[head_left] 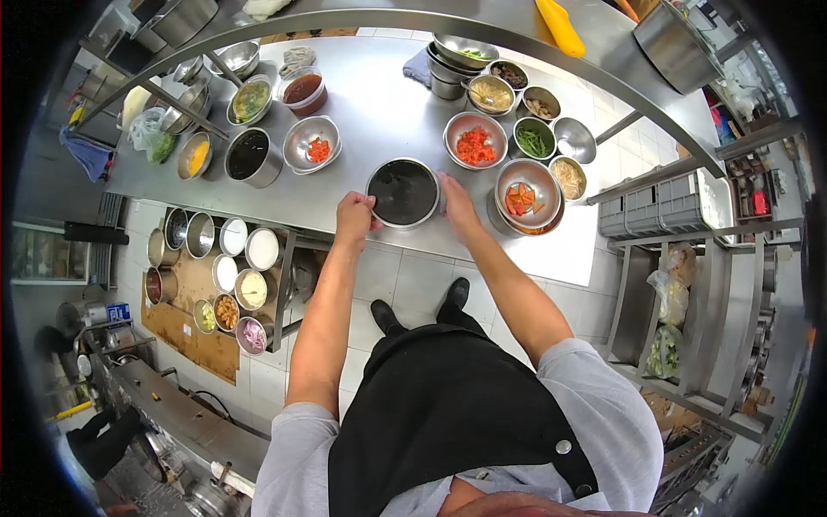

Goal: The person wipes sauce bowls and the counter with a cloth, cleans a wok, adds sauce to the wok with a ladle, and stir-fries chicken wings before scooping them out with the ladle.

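Observation:
A round steel pot [405, 227] filled with dark liquid [401, 191] is at the front edge of the steel table [370, 112]. My left hand [355, 217] grips its left rim, fingers curled with the thumb over the edge. My right hand [457, 202] is pressed along the opposite side of the pot, its fingertips partly hidden. Behind the pot to the left sits a steel bowl [332, 164] with chopped red pieces. On the right are another bowl of chopped red pieces [475, 146] and a bowl with orange-red slices [521, 199].
A taller pot of dark liquid [252, 157] and a tub of reddish-brown sauce [303, 93] stand at left. Several ingredient bowls, including green strips [534, 138], cluster at right. Below left, a low shelf holds several containers. A steel overhead rail [379, 19] curves across the far side.

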Demonstrator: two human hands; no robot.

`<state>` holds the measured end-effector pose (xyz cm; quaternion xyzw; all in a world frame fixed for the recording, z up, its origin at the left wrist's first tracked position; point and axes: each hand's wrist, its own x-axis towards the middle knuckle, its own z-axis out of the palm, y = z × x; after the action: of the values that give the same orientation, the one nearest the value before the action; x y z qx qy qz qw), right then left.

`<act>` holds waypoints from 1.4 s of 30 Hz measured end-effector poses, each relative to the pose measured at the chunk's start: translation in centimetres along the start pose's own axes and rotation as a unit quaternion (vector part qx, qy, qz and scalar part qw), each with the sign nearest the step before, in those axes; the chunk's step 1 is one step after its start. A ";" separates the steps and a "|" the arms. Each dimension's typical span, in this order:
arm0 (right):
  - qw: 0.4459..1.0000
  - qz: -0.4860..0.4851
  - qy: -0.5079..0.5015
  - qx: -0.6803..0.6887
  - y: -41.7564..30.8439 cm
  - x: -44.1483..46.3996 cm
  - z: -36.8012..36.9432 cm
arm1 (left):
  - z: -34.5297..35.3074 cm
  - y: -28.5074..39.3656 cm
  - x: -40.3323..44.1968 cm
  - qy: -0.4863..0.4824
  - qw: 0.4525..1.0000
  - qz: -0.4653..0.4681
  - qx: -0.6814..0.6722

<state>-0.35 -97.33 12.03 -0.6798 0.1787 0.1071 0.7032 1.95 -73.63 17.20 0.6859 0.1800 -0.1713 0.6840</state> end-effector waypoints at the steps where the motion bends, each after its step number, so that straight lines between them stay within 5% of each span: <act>1: 0.996 0.014 0.050 0.069 -0.3 -2.4 1.1 | 0.1 -0.2 -0.3 0.000 1.000 -0.010 -0.029; 5: 0.961 -0.004 0.097 0.258 2.3 -6.8 4.5 | 0.4 -1.4 -0.5 -0.021 0.996 -0.020 -0.079; 12: 0.950 0.018 0.157 0.270 2.6 -11.6 11.6 | -0.6 -1.3 -1.6 -0.076 0.986 -0.052 -0.139; 15: 0.933 0.059 0.191 0.300 2.7 -12.3 12.0 | -1.9 -1.4 -2.6 -0.095 0.985 -0.089 -0.110; 18: 0.960 0.075 0.062 0.261 3.2 -14.2 9.7 | -3.6 -3.6 -5.5 -0.155 0.981 -0.069 0.089; 21: 0.986 -0.011 0.116 0.122 6.6 -15.2 8.6 | -3.0 -6.7 -8.0 -0.289 0.942 -0.092 0.143; 24: 0.966 -0.053 0.149 0.205 6.0 -17.0 7.8 | -0.6 -8.7 -8.0 -0.360 0.924 -0.113 0.059; 26: 0.888 0.013 0.053 0.457 1.5 -19.1 8.0 | 0.9 -7.5 -8.7 -0.396 0.910 -0.118 -0.020; 27: 0.891 0.013 0.050 0.452 1.1 -18.5 7.3 | 1.1 -6.5 -8.9 -0.395 0.911 -0.116 -0.026; 31: 0.971 -0.011 0.092 0.220 1.8 -11.5 1.7 | 0.3 -0.7 -9.2 -0.384 0.914 -0.056 0.114; 32: 0.989 -0.067 0.128 0.000 1.1 -9.3 0.0 | -0.4 0.5 -8.8 -0.326 0.931 0.016 0.162; 33: 0.955 -0.120 0.157 -0.220 0.4 -7.2 -1.3 | -1.1 1.3 -8.2 -0.264 0.937 0.087 0.209; 36: 0.905 -0.189 0.126 -0.359 -4.8 -2.5 -2.5 | -3.0 2.4 -4.7 -0.057 0.933 0.241 0.262; 39: 0.906 -0.130 0.015 -0.402 -9.9 1.3 -2.0 | -4.1 1.2 0.7 0.010 0.927 0.243 0.285; 41: 0.842 -0.219 -0.072 -0.488 -11.8 3.7 -1.5 | -3.9 1.3 1.5 0.023 0.924 0.231 0.303; 42: 0.841 -0.220 -0.079 -0.488 -12.8 4.3 -1.0 | -3.3 2.6 0.7 -0.030 0.966 0.115 0.228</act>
<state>8.52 -99.37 22.01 -0.9456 -0.1066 0.0760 0.2977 3.78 -70.28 19.19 0.8343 0.0355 -0.1489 0.5297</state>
